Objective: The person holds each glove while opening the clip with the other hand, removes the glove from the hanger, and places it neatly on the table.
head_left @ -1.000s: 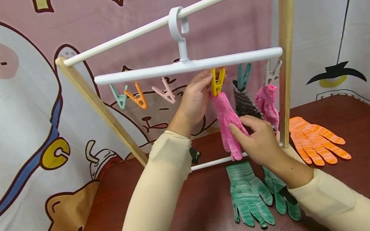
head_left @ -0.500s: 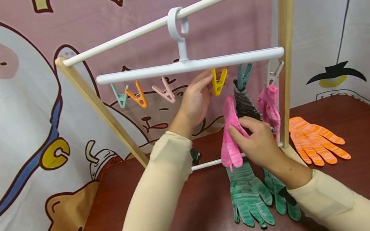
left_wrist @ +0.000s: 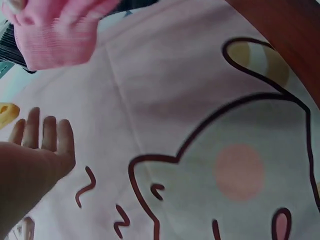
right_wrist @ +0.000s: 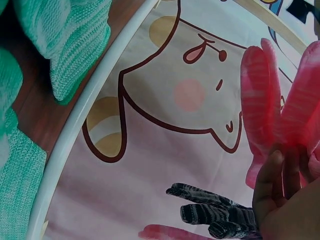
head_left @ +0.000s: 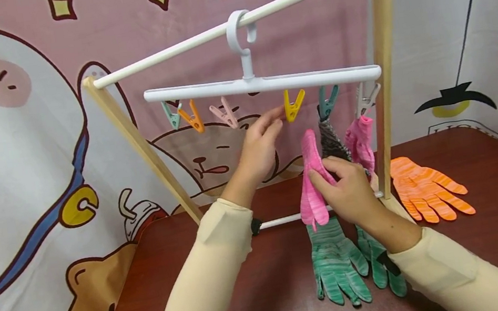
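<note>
My right hand (head_left: 349, 186) pinches a pink knitted glove (head_left: 312, 183) by its middle, and the glove hangs below the hanger with its fingers pointing down. In the right wrist view, my fingers press into the pink cloth (right_wrist: 262, 110). My left hand (head_left: 261, 146) is raised with extended fingers just left of the yellow clothespin (head_left: 293, 105), which dangles with nothing in it. The left wrist view shows those fingers apart from the yellow clip (left_wrist: 7, 114). To the right, a teal clothespin (head_left: 328, 102) holds a dark grey glove (head_left: 331, 136), and a whitish clothespin (head_left: 366, 98) holds another pink glove (head_left: 360, 142).
The white hanger (head_left: 263, 84) hooks over the rod of a wooden rack (head_left: 389, 72). Green, orange and pink clothespins (head_left: 224, 114) hang at its left. Green gloves (head_left: 336, 263) lie on the table in front, with an orange glove (head_left: 428, 189) at right.
The pink glove has come out of the yellow clothespin and hangs lower in my right hand. My left hand has let go of that clip and moved slightly left. The hanger has swung a little.
</note>
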`<state>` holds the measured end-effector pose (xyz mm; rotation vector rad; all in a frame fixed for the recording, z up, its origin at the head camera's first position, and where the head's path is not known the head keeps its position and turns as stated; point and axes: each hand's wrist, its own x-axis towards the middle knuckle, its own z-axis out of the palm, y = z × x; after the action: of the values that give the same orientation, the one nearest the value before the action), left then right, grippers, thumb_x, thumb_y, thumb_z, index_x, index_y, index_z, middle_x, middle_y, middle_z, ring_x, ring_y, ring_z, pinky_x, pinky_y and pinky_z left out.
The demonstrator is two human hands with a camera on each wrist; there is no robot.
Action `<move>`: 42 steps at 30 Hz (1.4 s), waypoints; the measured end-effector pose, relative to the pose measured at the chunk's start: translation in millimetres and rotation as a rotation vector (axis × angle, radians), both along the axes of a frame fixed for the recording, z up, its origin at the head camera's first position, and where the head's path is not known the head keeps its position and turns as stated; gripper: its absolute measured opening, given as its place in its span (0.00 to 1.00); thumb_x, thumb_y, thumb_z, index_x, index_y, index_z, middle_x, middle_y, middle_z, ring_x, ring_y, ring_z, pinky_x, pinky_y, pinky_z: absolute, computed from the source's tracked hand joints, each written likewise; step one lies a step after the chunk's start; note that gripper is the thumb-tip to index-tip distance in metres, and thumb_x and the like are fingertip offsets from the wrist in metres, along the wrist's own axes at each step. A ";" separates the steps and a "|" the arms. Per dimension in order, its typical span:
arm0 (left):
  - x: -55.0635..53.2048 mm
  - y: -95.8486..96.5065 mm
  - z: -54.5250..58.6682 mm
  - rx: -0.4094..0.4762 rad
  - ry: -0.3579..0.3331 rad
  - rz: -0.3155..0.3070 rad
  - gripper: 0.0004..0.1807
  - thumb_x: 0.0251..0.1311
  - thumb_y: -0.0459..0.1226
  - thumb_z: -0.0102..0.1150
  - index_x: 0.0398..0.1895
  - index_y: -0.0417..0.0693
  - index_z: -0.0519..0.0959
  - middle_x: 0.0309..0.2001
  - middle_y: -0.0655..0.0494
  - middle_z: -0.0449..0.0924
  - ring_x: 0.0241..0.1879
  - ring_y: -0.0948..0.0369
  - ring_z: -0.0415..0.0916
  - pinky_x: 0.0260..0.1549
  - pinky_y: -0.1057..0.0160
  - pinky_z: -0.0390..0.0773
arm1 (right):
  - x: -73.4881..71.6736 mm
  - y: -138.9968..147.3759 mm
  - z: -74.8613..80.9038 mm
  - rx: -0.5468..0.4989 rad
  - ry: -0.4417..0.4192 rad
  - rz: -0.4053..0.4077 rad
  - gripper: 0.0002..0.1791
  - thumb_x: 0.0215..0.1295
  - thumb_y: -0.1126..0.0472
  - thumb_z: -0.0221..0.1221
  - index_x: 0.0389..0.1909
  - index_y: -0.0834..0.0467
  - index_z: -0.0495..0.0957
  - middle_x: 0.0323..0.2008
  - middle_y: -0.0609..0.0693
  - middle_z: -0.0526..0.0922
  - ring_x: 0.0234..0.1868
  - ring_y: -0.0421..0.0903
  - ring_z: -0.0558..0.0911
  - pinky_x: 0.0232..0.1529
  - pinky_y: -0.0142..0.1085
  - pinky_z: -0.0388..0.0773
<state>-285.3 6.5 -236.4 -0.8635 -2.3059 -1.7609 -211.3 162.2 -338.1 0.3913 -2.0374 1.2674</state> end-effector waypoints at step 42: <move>15.8 -173.4 -140.1 -0.007 0.056 0.780 0.27 0.72 0.36 0.53 0.72 0.47 0.62 0.58 0.41 0.77 0.51 0.49 0.80 0.46 0.48 0.82 | -2.2 -7.4 -10.2 0.087 -0.031 0.025 0.09 0.64 0.65 0.65 0.24 0.55 0.79 0.23 0.45 0.72 0.25 0.37 0.66 0.23 0.28 0.63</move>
<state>-269.5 -166.9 -376.5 0.0260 -2.1621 -1.3450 -213.6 154.8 -348.4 0.4410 -2.1249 1.2095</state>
